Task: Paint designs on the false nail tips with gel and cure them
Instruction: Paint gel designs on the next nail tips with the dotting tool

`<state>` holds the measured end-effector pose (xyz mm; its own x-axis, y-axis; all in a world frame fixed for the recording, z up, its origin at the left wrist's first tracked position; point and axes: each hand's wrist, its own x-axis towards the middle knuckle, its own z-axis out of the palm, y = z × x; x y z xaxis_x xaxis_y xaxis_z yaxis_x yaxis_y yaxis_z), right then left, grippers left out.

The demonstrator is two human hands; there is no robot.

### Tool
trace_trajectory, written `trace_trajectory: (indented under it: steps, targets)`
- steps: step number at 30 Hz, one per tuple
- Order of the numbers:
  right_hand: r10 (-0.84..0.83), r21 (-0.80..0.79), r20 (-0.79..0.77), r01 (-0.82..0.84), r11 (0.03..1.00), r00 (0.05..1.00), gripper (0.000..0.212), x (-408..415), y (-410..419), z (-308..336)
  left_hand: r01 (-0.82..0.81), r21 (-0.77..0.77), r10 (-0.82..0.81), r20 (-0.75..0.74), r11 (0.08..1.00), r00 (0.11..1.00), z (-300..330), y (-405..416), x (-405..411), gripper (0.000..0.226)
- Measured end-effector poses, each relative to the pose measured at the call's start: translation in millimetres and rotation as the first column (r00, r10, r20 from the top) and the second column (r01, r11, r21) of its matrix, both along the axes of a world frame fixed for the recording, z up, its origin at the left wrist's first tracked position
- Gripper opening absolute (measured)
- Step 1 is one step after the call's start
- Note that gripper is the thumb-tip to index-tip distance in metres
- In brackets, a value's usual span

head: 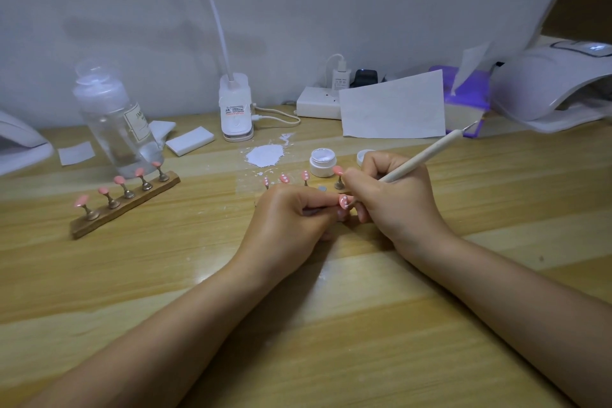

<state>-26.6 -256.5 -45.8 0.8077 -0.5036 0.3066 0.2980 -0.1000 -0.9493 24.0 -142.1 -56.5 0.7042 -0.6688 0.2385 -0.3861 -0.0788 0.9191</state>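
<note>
Wooden table is carrying the work, well lit. Left hand is pinching the stand of a pink nail tip already bearing white dots. Right hand is gripping the dotting pen, its working end hidden behind the fingers. Both wrists are bracing on the table, which should be steadying each dot. Judgement: reload sparingly from the open gel jar, space dots evenly, then cure under the lamp at the far right.

Both forearms are reaching forward and converging, the hands meeting knuckle to knuckle. The left hand is curling its fingers, pinching between thumb and forefinger. The right hand is gripping with curled fingers, wrist angling inward.
</note>
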Motion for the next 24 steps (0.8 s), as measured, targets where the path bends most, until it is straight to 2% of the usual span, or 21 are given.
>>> trace_trajectory:
  steps: [24]
  targets:
    - [0.006, 0.004, -0.002, -0.006, 1.000, 1.000, 0.050, 0.1, 0.0, -0.1, 0.019, -0.006, -0.019, 0.008, 1.000, 1.000, 1.1, 0.0, -0.3, 0.027]
